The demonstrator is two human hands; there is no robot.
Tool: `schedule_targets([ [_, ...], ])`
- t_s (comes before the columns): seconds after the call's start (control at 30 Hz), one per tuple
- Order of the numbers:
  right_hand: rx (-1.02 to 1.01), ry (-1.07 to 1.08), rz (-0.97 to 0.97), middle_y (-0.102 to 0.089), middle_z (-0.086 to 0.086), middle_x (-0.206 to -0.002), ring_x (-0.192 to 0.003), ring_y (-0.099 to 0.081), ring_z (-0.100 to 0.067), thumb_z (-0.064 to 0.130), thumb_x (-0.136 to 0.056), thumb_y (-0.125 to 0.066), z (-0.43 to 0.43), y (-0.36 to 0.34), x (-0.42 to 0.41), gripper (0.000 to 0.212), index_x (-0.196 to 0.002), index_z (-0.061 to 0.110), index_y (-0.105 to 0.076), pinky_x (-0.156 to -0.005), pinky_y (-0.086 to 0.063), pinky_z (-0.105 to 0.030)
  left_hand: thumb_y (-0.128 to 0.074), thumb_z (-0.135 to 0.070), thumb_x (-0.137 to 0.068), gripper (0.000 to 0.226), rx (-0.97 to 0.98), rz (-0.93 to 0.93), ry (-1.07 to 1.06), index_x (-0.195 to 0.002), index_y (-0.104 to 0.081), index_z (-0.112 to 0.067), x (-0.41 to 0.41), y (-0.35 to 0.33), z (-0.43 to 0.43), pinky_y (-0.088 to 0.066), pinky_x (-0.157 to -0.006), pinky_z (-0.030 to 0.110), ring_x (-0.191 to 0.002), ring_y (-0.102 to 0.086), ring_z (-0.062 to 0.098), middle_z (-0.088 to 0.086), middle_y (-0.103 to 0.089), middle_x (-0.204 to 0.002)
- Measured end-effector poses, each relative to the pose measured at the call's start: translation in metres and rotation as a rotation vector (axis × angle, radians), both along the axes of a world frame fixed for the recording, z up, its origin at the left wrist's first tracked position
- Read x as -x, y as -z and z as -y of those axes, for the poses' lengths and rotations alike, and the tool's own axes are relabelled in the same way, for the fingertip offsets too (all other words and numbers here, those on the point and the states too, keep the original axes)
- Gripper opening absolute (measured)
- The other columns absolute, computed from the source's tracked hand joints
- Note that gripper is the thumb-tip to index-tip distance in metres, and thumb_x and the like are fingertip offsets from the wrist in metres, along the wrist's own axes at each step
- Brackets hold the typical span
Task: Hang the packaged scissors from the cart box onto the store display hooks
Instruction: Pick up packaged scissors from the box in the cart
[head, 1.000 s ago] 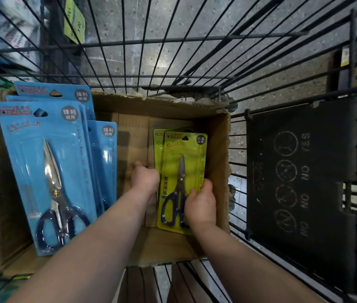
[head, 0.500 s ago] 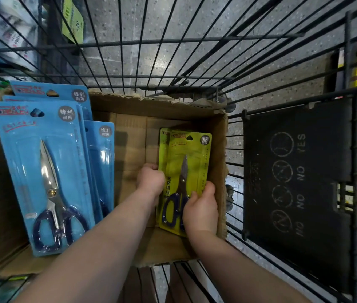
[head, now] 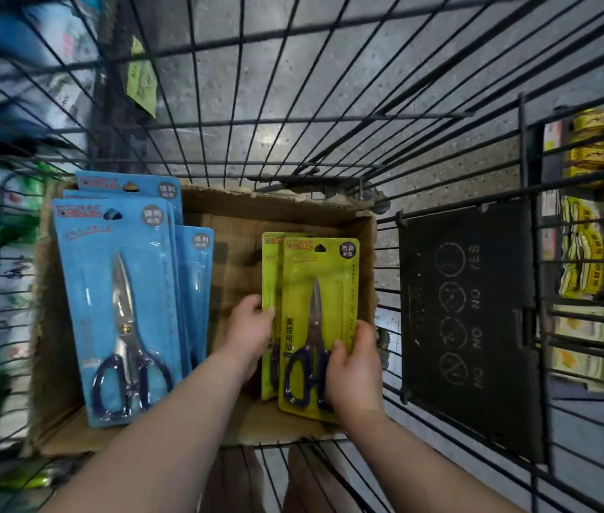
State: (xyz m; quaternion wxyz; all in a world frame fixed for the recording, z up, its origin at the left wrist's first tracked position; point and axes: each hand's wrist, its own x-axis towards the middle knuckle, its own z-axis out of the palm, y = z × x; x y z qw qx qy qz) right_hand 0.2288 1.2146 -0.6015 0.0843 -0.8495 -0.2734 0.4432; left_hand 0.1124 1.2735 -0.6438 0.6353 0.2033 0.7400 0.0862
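Right grip: closed on the low right edge of the green pack, thumb on the front by the handles.
Left grip: fingers curled round the left edge of the second green pack, which sits right behind the first.
Why I hold them so: I think one grip on each pack helps me pull the two apart and keeps them from flopping over.
My arms: both bare, side by side, reaching forward and down into the box.
Green packs: standing up at the right side of the box, hang holes on top, ready for a hook.
Blue packs: standing at the left side, well apart from my grips.
Box: it sits in the wire cart.
Hooks: I cannot see them from here, so no pack is hung yet.
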Motion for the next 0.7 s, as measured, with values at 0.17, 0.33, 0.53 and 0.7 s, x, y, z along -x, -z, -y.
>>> schedule_targets([
  [0.17, -0.05, -0.039, -0.033, -0.058, -0.011, -0.122, -0.109, -0.057, -0.028, 0.013, -0.095, -0.042, -0.004, -0.04, 0.005, 0.04, -0.135, 0.013, -0.037, -0.094, -0.049, -0.039, -0.047, -0.014, -0.096, 0.015, -0.091, -0.038, -0.015, -0.097, -0.061, -0.019, 0.026, -0.045, 0.006, -0.052, -0.083, 0.039, -0.09, -0.063, 0.027, 0.01, -0.067, -0.096],
  [0.33, -0.128, -0.038, -0.067, -0.058, -0.009, -0.117, -0.102, -0.055, -0.024, 0.01, -0.095, -0.042, -0.012, -0.092, 0.013, 0.037, -0.132, 0.011, -0.04, -0.093, -0.045, -0.034, -0.047, -0.005, -0.09, 0.019, -0.158, -0.016, -0.033, -0.079, -0.061, -0.011, 0.048, -0.099, 0.009, -0.046, -0.068, 0.032, -0.071, -0.053, 0.022, 0.017, -0.06, -0.079],
  [0.53, -0.251, -0.083, -0.163, -0.056, 0.0, -0.104, -0.092, -0.054, -0.015, 0.01, -0.096, -0.043, -0.024, -0.164, 0.032, 0.032, -0.127, 0.011, -0.043, -0.08, -0.04, -0.025, -0.039, -0.012, -0.094, 0.022, -0.256, -0.042, -0.062, -0.094, -0.059, -0.005, 0.085, -0.173, 0.006, -0.036, -0.067, 0.03, -0.072, -0.048, 0.023, 0.016, -0.057, -0.082],
  [0.7, -0.354, -0.125, -0.251, -0.055, 0.003, -0.109, -0.09, -0.051, -0.01, 0.014, -0.097, -0.042, -0.033, -0.221, 0.053, 0.033, -0.13, 0.014, -0.041, -0.082, -0.038, -0.024, -0.039, -0.01, -0.093, 0.025, -0.383, -0.086, -0.158, -0.098, -0.06, 0.001, 0.111, -0.238, 0.007, -0.037, -0.068, 0.029, -0.073, -0.051, 0.022, 0.019, -0.06, -0.086],
])
